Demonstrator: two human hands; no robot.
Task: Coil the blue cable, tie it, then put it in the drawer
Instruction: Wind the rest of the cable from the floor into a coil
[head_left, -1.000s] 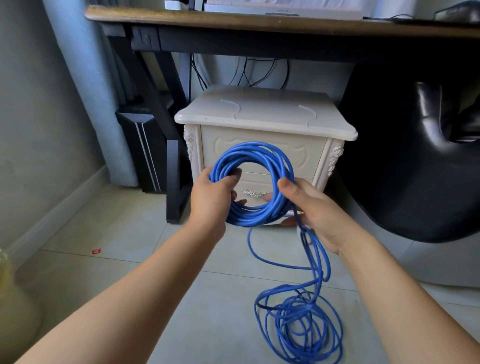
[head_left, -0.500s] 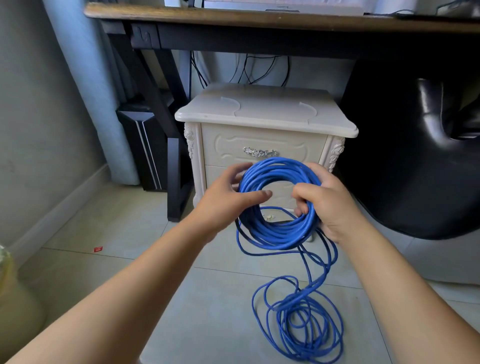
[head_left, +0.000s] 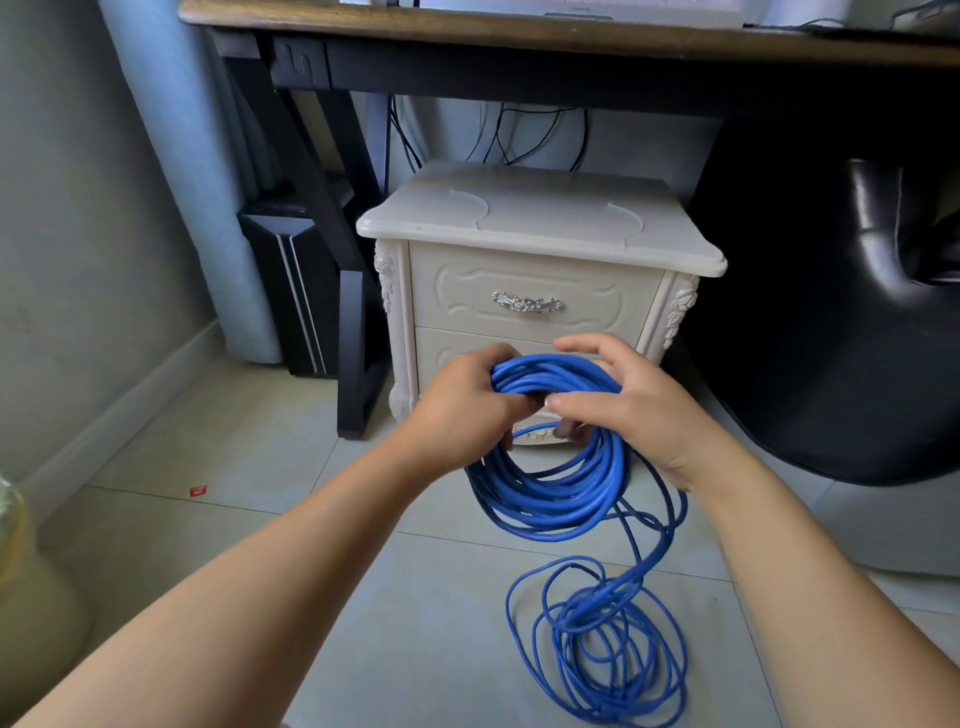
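Note:
A thick coil of blue cable hangs in front of a white nightstand. My left hand grips the coil's upper left part. My right hand holds the top right of the coil, thumb over the strands and fingers spread above. More blue cable trails down from the coil to a loose tangle on the floor tiles. The nightstand's top drawer is shut and has a silver handle. The lower drawer is mostly hidden behind my hands.
A wooden desk top on black legs spans above the nightstand. A dark computer case stands at left, a black chair at right. Black wires hang behind the nightstand. A yellowish container sits at the lower left.
Both hands have lowered the coil from in front of the top drawer, so the top drawer's handle now shows. The coil has tipped flatter and the floor tangle has shrunk a little.

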